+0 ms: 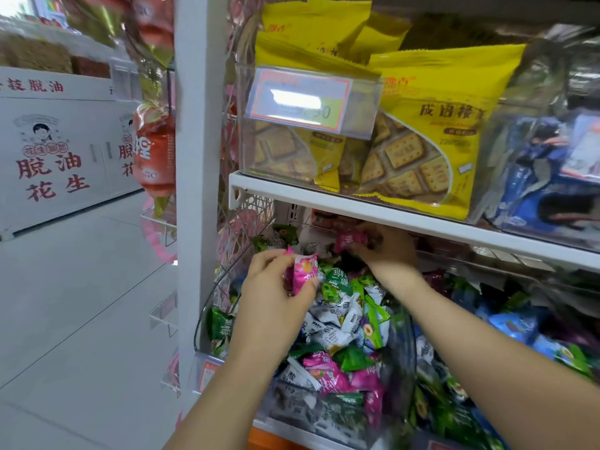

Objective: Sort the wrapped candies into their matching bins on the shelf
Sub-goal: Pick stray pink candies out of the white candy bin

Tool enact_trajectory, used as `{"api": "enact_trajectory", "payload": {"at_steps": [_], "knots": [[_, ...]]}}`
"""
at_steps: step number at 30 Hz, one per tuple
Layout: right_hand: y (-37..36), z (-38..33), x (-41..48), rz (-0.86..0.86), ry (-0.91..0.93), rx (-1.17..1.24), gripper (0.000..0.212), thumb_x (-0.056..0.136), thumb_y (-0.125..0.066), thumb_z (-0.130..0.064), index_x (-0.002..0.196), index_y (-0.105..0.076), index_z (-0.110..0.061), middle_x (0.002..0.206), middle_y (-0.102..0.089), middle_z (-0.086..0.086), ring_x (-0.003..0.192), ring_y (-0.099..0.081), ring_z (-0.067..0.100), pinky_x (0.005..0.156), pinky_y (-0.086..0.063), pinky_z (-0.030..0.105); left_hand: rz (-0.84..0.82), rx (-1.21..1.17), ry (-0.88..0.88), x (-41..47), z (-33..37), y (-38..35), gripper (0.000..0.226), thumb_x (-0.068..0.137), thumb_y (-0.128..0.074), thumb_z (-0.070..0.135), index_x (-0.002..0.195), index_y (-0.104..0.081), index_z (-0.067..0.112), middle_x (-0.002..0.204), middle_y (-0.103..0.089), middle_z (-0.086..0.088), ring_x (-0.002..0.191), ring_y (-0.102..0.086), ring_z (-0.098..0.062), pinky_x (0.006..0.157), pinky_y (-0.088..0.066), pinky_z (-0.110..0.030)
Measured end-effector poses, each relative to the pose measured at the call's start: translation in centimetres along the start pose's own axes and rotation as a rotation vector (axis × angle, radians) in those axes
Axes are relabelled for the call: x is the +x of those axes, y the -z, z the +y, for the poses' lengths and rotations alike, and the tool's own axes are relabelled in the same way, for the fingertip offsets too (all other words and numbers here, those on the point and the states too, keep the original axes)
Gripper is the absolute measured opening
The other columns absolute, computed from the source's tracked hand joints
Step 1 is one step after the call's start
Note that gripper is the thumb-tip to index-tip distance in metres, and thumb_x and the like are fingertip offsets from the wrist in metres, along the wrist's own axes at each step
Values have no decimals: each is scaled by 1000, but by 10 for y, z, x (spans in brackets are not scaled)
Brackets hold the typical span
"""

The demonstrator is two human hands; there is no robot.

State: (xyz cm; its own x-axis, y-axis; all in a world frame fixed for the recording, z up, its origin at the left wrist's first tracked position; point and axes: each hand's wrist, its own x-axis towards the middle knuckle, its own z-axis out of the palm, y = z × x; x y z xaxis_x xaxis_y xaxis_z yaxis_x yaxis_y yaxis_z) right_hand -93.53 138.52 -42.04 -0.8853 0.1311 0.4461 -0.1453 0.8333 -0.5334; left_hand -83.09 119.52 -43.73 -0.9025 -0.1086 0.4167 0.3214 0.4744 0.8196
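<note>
Basically: pink pieces being picked out of a mixed bin

Nearest the camera, a clear bin (406, 352) on the lower shelf is seen packed with mixed wrapped candies: pink pieces (328, 376) at the front, green and white ones (334, 323) heaped behind. Sorting is judged to be early, as plenty of pink is seen in the heap.

Left grip (272, 287) is closed on a pink candy (303, 272), pinched between thumb and fingertips just above the heap. Further in, right grip (388, 251) is closed on a second pink candy (349, 240), held close under the edge of the upper shelf (389, 219). Whether more is tucked in that palm cannot be told.

Step in hand, as judged: pinks are pulled, then carried to the matching bin. Which bin that is cannot be seen; blue candies (509, 326) are visible in the next bin to the right.

To be done well:
- Each piece should be pinched by the wrapper body, not the crimped end. The film looks slippery and is easily dropped back.
- Right grip should be drawn out low and forward so knuckles are kept off the shelf edge.
- Heap should be raked lightly so nothing is spilled over the front wall.
- Print should be checked before release, since pinks may differ.

Beyond, yellow cracker bags (431, 125) are stacked on the upper shelf and are not part of the job.
</note>
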Motion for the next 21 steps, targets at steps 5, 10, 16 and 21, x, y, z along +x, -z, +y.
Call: {"api": "enact_trajectory", "payload": {"at_steps": [5, 10, 16, 21], "knots": [[52, 2, -83, 48, 5, 245, 25, 81, -73, -28, 105, -64, -26, 94, -65, -4, 88, -62, 16, 77, -49, 31, -132, 17, -98, -29, 26, -11, 36, 87, -65, 34, 121, -61, 22, 125, -39, 15, 87, -57, -3, 87, -48, -27], [111, 33, -151, 61, -37, 281, 23, 83, -69, -28, 97, -56, -41, 103, -58, -9, 97, -52, 3, 78, -37, 13, -213, 52, -278, -66, 64, -37, 31, 88, -63, 33, 119, -60, 30, 125, -35, 20, 95, -43, 7, 86, -42, -14], [189, 106, -198, 199, -140, 197, 22, 80, -73, -20, 92, -58, -31, 90, -59, -5, 85, -54, 0, 70, -40, 9, -392, 51, -454, -102, 114, -108, 33, 85, -64, 35, 117, -63, 26, 131, -41, 12, 105, -47, 1, 89, -35, -12], [249, 173, -211, 409, -310, 131, 17, 82, -72, -18, 92, -59, -20, 74, -51, -7, 68, -51, 14, 59, -43, 21, -540, 19, -506, -120, 165, -184, 36, 87, -61, 39, 121, -61, 27, 134, -38, 13, 105, -52, -5, 92, -39, -18]]}}
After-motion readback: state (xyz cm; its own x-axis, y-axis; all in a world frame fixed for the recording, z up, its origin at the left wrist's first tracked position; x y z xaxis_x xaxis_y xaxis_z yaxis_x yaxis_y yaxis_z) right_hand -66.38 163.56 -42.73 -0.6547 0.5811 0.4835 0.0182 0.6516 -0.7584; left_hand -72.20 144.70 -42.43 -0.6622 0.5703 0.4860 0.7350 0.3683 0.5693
